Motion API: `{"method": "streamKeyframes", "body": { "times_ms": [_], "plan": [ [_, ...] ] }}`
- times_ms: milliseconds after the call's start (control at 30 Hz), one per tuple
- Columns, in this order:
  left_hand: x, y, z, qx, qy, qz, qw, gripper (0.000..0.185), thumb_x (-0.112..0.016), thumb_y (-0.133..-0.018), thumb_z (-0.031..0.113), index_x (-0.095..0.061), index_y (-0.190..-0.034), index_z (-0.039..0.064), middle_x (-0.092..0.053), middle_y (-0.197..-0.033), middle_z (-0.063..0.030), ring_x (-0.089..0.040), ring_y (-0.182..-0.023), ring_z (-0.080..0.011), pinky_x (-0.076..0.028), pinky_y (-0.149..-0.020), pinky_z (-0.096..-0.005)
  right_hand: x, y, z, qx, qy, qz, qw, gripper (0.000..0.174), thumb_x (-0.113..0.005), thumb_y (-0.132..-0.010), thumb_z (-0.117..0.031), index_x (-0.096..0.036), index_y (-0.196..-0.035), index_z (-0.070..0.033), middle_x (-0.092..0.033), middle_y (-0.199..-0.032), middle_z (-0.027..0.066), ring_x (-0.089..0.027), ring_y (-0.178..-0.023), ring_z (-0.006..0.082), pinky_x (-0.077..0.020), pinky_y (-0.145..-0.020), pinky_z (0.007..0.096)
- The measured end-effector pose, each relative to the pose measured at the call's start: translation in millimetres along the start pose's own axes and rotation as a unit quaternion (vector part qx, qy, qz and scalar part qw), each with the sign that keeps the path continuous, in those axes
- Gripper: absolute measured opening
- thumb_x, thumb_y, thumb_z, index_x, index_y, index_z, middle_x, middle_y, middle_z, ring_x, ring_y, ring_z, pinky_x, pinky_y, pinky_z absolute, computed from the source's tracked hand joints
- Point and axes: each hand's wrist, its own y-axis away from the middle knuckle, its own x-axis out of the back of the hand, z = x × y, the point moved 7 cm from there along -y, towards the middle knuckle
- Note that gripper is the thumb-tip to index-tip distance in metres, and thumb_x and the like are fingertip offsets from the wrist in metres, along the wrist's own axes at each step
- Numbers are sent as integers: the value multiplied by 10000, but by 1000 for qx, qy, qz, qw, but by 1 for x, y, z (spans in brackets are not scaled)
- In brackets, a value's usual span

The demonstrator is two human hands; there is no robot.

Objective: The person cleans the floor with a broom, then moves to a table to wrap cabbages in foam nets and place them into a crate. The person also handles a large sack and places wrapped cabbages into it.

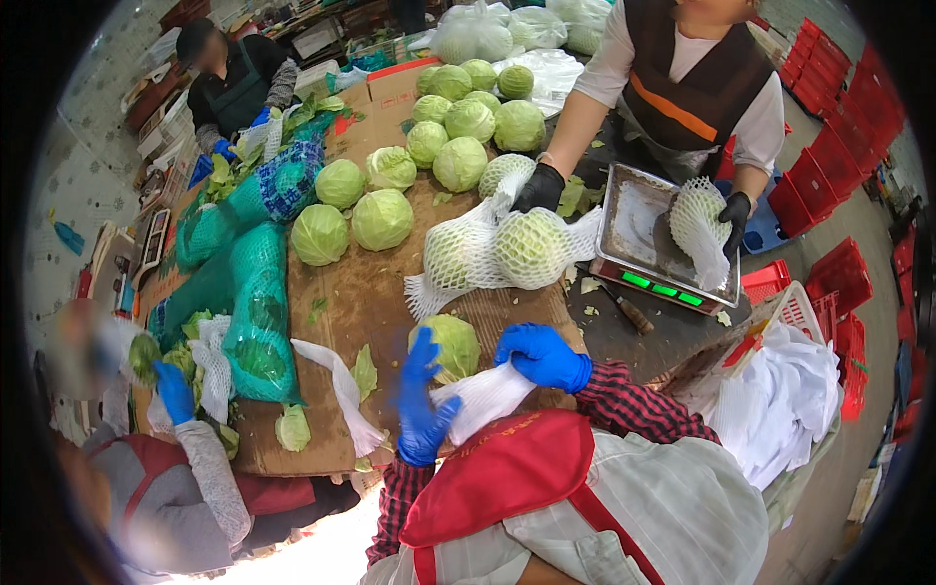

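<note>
My right hand, in a blue glove, pinches one end of a flattened white foam net sleeve. The sleeve's other end reaches the thumb of my left hand, also blue-gloved; its fingers are spread and slightly blurred. Whether that thumb touches the sleeve, I cannot tell. Just beyond both hands, a bare green cabbage rests on the cardboard, partly hidden by my left fingers. Farther off lie two cabbages wrapped in foam netting, a nearer-left one and one beside it.
Bare cabbages cover the cardboard ahead. Green mesh sacks lie left. A knife sits near a scale, where a black-gloved co-worker holds a netted cabbage. Two other people work leftward. Foam sleeves fill a basket, right.
</note>
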Motion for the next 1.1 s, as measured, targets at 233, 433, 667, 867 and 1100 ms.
{"method": "streamKeyframes", "body": {
  "times_ms": [233, 433, 667, 867, 1100],
  "plan": [
    [-25, 13, -25, 103, -47, -124, 986, 536, -693, -771, 151, -489, -1244, 4, -542, -1196, -140, -553, -1034, -210, -432, -885, -302, -7, -18, -34, 93, 94, 26, 991, 216, -547, -616, -10, -615, -799, -103, -591, -753, 110, -567, -709, 332, -449, -614, 400],
    [6, 12, -30, 105, -159, 37, 981, 179, -654, -796, 112, -602, -925, -2, -612, -813, -59, -560, -744, -154, -451, -697, -289, 11, 3, -43, 58, 254, 175, 949, 288, -602, -724, -65, -612, -1005, -126, -591, -955, 135, -559, -868, 318, -449, -739, 388],
    [-19, -4, 31, 69, 35, 98, 992, 420, -594, -815, 76, -478, -1207, -17, -552, -1119, -106, -524, -1009, -195, -418, -882, -316, -12, -6, -42, -10, -21, 112, 993, 369, -626, -845, -210, -540, -1183, -89, -573, -1083, 136, -559, -987, 290, -443, -855, 360],
    [-17, 2, 28, 79, 50, 74, 993, 551, -648, -738, -47, -450, -1251, -35, -543, -1166, -111, -527, -1057, -198, -423, -910, -324, -8, -14, -24, -106, -222, 108, 963, 254, -565, -848, -49, -588, -1100, -44, -630, -951, 101, -594, -877, 168, -469, -804, 303],
    [16, -5, 23, 63, -30, 204, 976, 284, -614, -782, -11, -553, -1059, -21, -595, -1008, -75, -563, -884, -160, -465, -781, -284, -9, -25, -61, -58, -56, 91, 993, 372, -664, -810, -174, -549, -1147, -65, -552, -1034, 135, -588, -951, 246, -472, -792, 334]
  ]
}}
